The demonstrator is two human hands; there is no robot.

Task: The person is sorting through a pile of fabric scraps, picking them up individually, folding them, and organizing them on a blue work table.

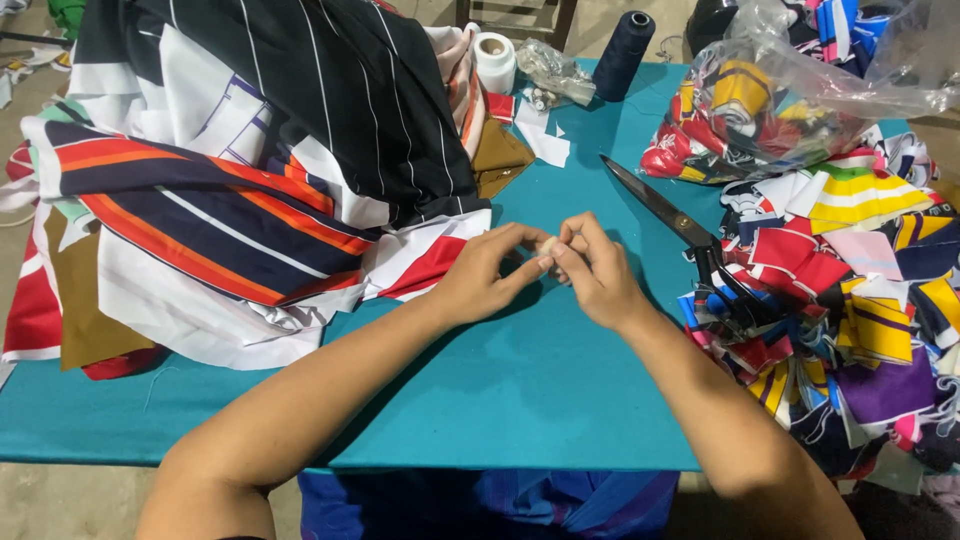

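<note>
Fabric heap: striped cloth in black, white, navy, orange and red, piled on the left of the teal worktop, one edge reaching to just beside the left wrist.
Left hand: forearm comes in from lower left, wrist raised a little, fingers curled; thumb and forefinger pressed together on a small pale piece.
Small pale piece: held between both hands above the middle of the worktop; too small to tell what it is.
Right hand: forearm comes in from lower right, knuckles up, fingertips meeting those of the left; its grip also pinches the pale piece.
Scissors: dark, lying on the worktop, blades closed and pointing up-left, just beside the right hand, handles against the scraps.
Scrap pile: many-coloured strips at right, clear bag of more strips behind.
Back edge: white tape roll, dark thread cone.
Risk: the piece is tiny and held at fingertips only; a slip would likely drop it among the cloth. A sideways move of the right hand could catch the scissor blades.
</note>
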